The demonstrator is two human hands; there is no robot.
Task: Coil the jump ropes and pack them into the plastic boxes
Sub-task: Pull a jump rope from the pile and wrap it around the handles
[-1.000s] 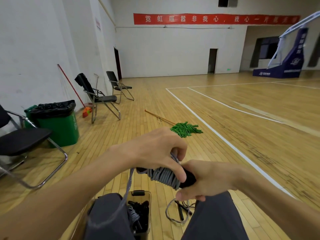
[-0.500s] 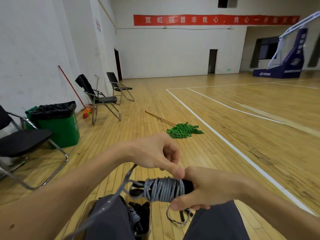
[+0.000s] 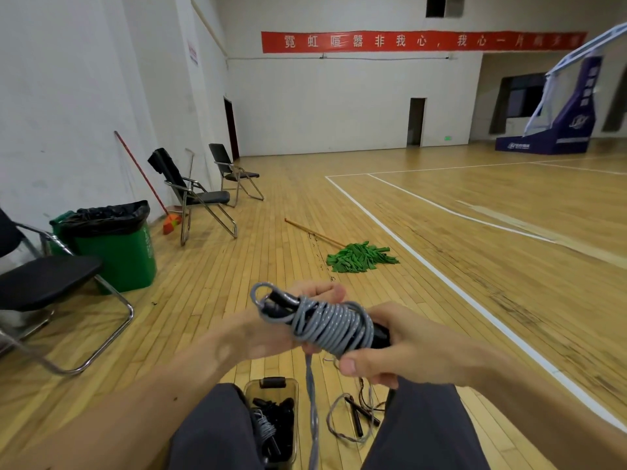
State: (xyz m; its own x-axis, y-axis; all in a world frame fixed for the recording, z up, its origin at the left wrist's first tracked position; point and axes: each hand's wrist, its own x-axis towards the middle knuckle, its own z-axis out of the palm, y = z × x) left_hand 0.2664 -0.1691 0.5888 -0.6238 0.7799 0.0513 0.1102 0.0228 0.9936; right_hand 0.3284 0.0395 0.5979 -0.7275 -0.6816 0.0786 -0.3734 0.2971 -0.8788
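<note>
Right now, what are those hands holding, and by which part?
One jump rope, coiled around its black handles. The right hand grips one end of the handles; the left hand holds the bundle's other end from behind.

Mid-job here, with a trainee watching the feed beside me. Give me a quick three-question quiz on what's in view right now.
1. True or false: the plastic box on the floor already holds black handles and some grey rope.
2. What does the right hand hold? A) one end of the grey jump rope bundle; B) a basketball; C) a water bottle.
3. Fill in: a loose tail of the grey jump rope hangs ____ from the bundle, while the left hand holds the other end.

Key: 1 true; 2 A; 3 down.
</note>
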